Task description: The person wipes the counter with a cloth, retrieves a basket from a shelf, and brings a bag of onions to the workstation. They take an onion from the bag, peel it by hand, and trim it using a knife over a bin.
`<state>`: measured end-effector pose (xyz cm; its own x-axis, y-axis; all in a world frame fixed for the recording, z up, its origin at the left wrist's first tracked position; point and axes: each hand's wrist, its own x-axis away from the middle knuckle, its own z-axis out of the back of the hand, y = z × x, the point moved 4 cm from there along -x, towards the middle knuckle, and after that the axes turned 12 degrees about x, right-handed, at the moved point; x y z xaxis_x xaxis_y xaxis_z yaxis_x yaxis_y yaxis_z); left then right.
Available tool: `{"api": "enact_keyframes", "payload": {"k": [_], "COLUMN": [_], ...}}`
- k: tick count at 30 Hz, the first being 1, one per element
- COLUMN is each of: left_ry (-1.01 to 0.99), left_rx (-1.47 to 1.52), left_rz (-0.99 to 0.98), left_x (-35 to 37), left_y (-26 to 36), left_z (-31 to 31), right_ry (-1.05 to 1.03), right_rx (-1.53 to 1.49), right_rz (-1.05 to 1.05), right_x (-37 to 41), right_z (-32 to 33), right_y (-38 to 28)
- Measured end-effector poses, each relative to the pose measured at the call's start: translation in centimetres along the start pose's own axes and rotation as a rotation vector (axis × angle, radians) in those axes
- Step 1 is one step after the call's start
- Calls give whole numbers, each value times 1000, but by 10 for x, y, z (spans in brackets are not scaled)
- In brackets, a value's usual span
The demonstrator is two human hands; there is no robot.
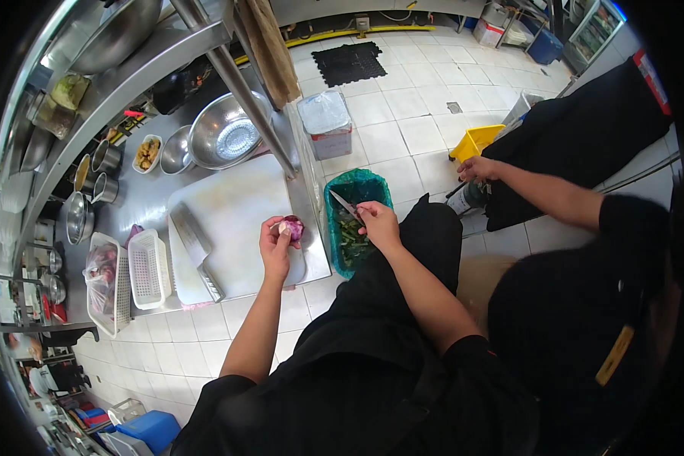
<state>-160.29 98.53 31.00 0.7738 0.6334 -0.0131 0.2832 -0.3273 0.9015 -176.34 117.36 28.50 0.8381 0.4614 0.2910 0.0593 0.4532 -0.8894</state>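
I take the cutting board (235, 205) as my mark. On it, toward its left edge, lies a cleaver (194, 247). Over its right edge my left hand (275, 249) holds an onion (293, 226). Right of the board, off the desk (140, 194), a bin (365, 185) stands on the floor, and my right hand (378, 225) holds a knife (345, 204) above it. Left of the board, two baskets (148, 267) sit side by side on the desk. Behind the board sit a large bowl (228, 137) and, to its left, a smaller bowl (175, 150). Well right of the board, beyond the bin, is another person's hand (477, 169).

glossy metal bowl (226, 139), matt white board (235, 209)
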Motion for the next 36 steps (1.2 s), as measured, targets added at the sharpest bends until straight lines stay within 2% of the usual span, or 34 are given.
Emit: {"api": "enact_keyframes", "payload": {"k": [5, 7, 14, 16, 19, 26, 28, 31, 36], "left_ry": [-4, 10, 20, 17, 13, -2, -1, -10, -9], "left_rx": [2, 6, 27, 63, 53, 61, 26, 7, 13], "left_rz": [-9, -14, 14, 12, 8, 19, 12, -1, 2], "left_x": [0, 0, 0, 0, 0, -2, -2, -2, -3], "left_y": [0, 0, 0, 1, 0, -3, -2, -1, -1], "left_z": [-1, -1, 0, -1, 0, 1, 1, 1, 2], "right_ry": [34, 36, 110, 68, 63, 72, -12, -40, -44], "right_rx": [-40, -117, -58, -99, -215, -111, -219, -222, -175], "right_rz": [-20, -109, -35, -92, -57, -97, -138, -156, -40], "right_x": [2, 3, 2, 4, 5, 5, 7, 8, 4], "right_z": [2, 4, 6, 7, 4, 1, 1, -1, -7], "right_y": [-4, -3, 0, -2, -5, -5, -8, -9, 2]}}
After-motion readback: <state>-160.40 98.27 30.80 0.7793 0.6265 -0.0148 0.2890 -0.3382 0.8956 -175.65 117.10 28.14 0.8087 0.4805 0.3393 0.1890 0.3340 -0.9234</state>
